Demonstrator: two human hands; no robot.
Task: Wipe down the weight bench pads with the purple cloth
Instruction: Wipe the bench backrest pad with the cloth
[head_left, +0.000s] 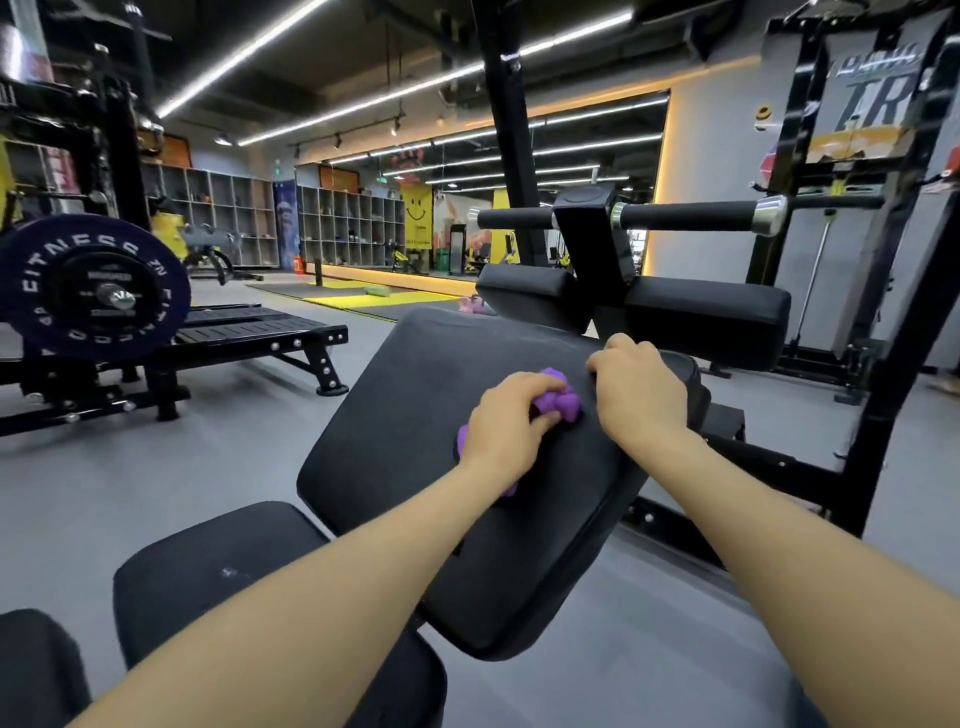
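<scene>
1. A bunched purple cloth (556, 402) lies on the big slanted pad (415, 415), near its upper right part.
2. The left hand (511, 421) grips the cloth, fingers curled over it, pressing it to the pad.
3. The right hand (636, 387) rests just beside it, fingers curled over the pad's upper edge, likely steadying.
4. Wiping of this pad seems under way; next, sweep the cloth across the rest.
5. A smaller seat pad (218, 566) sits below, two knee pads (711, 312) beyond.

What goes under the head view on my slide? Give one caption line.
Left hand grips purple cloth on large bench pad; right hand rests beside it.
</scene>
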